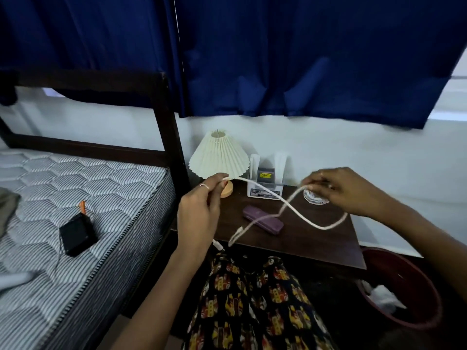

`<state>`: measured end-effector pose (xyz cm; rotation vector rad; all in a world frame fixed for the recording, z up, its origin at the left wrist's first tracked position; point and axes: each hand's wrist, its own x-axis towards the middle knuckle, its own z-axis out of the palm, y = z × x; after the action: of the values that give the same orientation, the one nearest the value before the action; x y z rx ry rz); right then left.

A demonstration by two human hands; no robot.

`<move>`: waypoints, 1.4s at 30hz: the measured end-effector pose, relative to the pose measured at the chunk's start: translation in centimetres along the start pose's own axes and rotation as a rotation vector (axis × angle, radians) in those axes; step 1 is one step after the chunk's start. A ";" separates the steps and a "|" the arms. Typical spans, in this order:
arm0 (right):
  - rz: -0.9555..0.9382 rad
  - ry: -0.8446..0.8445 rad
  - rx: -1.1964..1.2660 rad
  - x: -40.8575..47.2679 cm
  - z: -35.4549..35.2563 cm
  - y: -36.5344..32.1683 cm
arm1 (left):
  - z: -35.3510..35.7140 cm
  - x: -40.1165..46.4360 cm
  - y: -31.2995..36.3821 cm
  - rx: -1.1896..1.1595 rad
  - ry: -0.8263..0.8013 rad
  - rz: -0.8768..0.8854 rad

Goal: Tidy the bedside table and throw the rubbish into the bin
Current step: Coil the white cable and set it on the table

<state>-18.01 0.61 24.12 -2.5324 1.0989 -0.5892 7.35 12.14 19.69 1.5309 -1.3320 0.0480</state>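
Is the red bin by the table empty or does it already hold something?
Not empty. White crumpled rubbish lies inside the red bin, against its left wall. How much lies deeper cannot be told; the inside is dark.

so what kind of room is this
Most likely a bedroom: a bed with a bare striped mattress and dark frame stands beside a small bedside table carrying a pleated lamp, with blue curtains above. Both hands hold a white cable.

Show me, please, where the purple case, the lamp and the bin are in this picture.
purple case (262, 221), head view, middle of its lid.
lamp (219, 157), head view, middle of the pleated shade.
bin (394, 263), head view, inner wall near the rim.
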 end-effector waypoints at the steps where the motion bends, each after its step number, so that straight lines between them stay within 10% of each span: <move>1: 0.031 -0.069 -0.018 -1.6 -0.8 0.3 | -0.1 0.2 0.9 -0.049 -0.014 0.016; 6: 0.133 -0.504 -0.128 -6.8 -1.0 1.2 | 0.4 0.9 6.1 -0.313 -0.252 0.066; 13: 0.311 -0.043 1.165 -7.6 0.5 -5.5 | 1.8 1.2 9.9 -0.368 -0.392 -0.022; 23: 0.338 0.455 1.491 -5.3 -0.2 -3.1 | -0.8 -0.3 8.1 -0.919 -0.851 -0.402; 31: 0.604 0.241 1.095 -4.5 5.6 -3.8 | 0.4 0.6 9.4 -1.314 -0.794 -0.490; 42: 0.087 -0.254 0.256 -8.8 6.5 -9.7 | 2.1 3.1 7.9 -1.000 -0.446 -0.534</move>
<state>-14.36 14.33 20.57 -2.2535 0.9686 -0.3478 1.54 9.98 25.80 0.9683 -0.9570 -1.1765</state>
